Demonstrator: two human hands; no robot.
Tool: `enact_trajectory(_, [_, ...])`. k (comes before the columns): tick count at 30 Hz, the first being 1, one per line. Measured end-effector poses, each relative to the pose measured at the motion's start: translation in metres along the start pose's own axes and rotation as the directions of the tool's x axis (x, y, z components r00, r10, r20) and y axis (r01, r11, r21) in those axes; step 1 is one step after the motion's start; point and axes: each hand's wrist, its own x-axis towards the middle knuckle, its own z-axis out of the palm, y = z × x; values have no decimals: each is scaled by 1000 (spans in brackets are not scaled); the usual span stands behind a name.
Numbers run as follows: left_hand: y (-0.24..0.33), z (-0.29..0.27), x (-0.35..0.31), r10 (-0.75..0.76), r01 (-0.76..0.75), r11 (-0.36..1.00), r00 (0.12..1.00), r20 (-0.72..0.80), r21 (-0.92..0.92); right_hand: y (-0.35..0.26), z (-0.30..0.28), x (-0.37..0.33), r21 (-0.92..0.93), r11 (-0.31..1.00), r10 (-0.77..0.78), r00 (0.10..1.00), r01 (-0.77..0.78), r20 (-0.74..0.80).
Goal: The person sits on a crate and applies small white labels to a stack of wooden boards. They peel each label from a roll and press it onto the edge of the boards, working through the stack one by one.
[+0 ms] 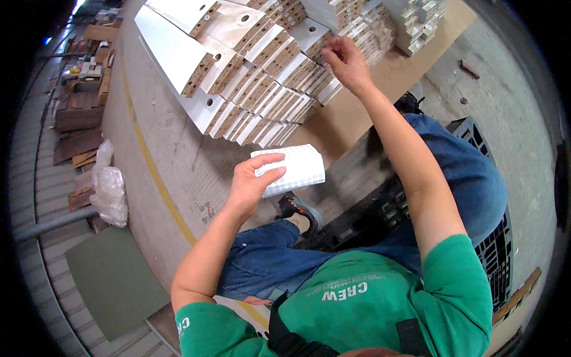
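My left hand (253,181) is closed on a curved white sheet of round stickers (306,168), its thumb and fingers pinching the left side. Ahead of it stand stacked white boards (250,71) with bare chipboard edges and drilled holes. My right hand (350,62) reaches to the far right part of these stacks, close to the edge of one board (309,33). Its thumb and fingers are bent together. Whatever they may hold is too small to make out, and whether they touch the board is unclear.
Brown sheet material (333,128) lies under the stacks. A black plastic pallet (485,250) is beneath and right of me. A yellow floor line (146,149) runs along the left, beyond it crumpled clear plastic (110,193), a green sheet (113,279) and piled brown boards (80,110).
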Motion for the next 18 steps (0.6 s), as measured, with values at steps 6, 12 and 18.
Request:
enact_trajectory(6, [0,-1,1,-39,39,999,999,4,14,2,4,7,110,994,-6,1000,6,-1])
enact_trajectory(12, [0,-1,0,-29,28,999,999,23,31,9,12,10,42,998,-41,997,44,-72])
enact_trajectory(18, [-2,-1,-1,-31,30,999,999,42,29,-4,1,4,-221,968,-139,986,116,-90])
